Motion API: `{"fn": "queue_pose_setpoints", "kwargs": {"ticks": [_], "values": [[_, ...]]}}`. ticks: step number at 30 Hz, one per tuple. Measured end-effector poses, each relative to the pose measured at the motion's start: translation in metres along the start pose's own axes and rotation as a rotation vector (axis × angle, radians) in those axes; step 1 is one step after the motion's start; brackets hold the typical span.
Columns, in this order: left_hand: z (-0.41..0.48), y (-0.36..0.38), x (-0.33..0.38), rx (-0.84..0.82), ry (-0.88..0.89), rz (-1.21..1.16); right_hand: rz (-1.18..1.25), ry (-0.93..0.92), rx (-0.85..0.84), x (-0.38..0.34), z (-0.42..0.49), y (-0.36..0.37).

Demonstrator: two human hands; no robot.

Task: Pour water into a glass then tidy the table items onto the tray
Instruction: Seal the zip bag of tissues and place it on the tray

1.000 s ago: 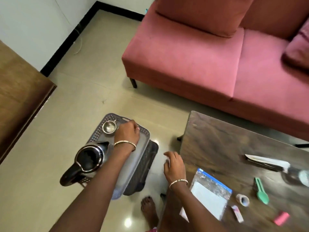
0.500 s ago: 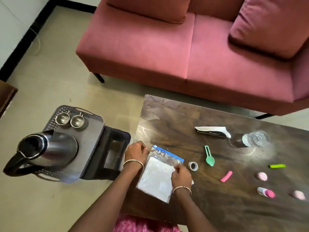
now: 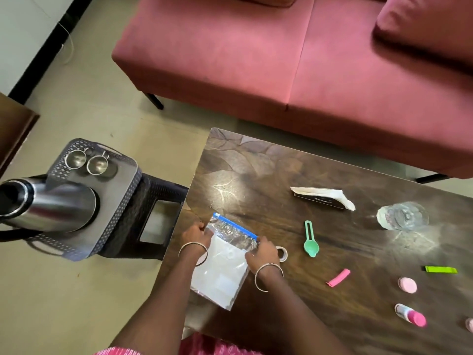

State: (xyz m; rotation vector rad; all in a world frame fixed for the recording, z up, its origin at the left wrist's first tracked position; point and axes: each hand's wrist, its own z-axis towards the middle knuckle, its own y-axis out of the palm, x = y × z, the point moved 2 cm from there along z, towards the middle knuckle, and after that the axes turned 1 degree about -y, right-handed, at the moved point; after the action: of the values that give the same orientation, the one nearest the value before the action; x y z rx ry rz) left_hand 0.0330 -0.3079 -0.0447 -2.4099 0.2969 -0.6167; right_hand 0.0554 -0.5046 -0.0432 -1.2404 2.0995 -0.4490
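Note:
A clear zip bag (image 3: pixel 225 262) with a blue strip and white contents lies at the near left corner of the dark wooden table (image 3: pixel 256 175). My left hand (image 3: pixel 195 233) grips its left top corner. My right hand (image 3: pixel 261 251) pinches its right top corner. A grey tray (image 3: pixel 122 201) rests on a black stool (image 3: pixel 151 216) left of the table and carries a steel kettle (image 3: pixel 48 203) and two small steel cups (image 3: pixel 87 161). A clear glass (image 3: pixel 403 216) stands on the table at the right.
On the table lie a green scoop (image 3: pixel 310 242), a tape roll (image 3: pixel 282 253), a pink clip (image 3: pixel 337 278), a green clip (image 3: pixel 440 269), pink round items (image 3: pixel 407 285), a small pink-capped bottle (image 3: pixel 410 315) and a folded white paper (image 3: pixel 323 197). A red sofa (image 3: pixel 294 67) stands behind.
My left hand left the tray and came to the bag. Both hands moved up to the bag's top corners. The view swung right, from the tray towards the table.

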Motion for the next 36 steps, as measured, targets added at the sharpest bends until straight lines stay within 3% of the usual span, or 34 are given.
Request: {"fn": "queue_pose_setpoints", "kwargs": {"ticks": [8, 16, 19, 24, 31, 36], "values": [[-0.011, -0.003, 0.000, 0.045, 0.035, -0.113, -0.039, -0.091, 0.011, 0.005, 0.004, -0.006], [-0.098, -0.034, 0.018, 0.125, 0.253, -0.259, 0.217, -0.493, 0.337, -0.046, -0.047, -0.070], [-0.140, -0.049, 0.026, 0.137, 0.333, -0.348, 0.273, -0.594, 0.265, -0.068, -0.075, -0.094], [-0.196, -0.076, 0.037, 0.225, 0.452, -0.458, 0.322, -0.645, -0.004, -0.096, -0.130, -0.125], [-0.246, -0.125, 0.035, 0.322, 0.658, -0.463, 0.326, -0.861, -0.127, -0.111, -0.208, -0.158], [-0.279, -0.154, 0.030, 0.331, 0.766, -0.545, 0.283, -1.042, 0.140, -0.124, -0.249, -0.160]]}}
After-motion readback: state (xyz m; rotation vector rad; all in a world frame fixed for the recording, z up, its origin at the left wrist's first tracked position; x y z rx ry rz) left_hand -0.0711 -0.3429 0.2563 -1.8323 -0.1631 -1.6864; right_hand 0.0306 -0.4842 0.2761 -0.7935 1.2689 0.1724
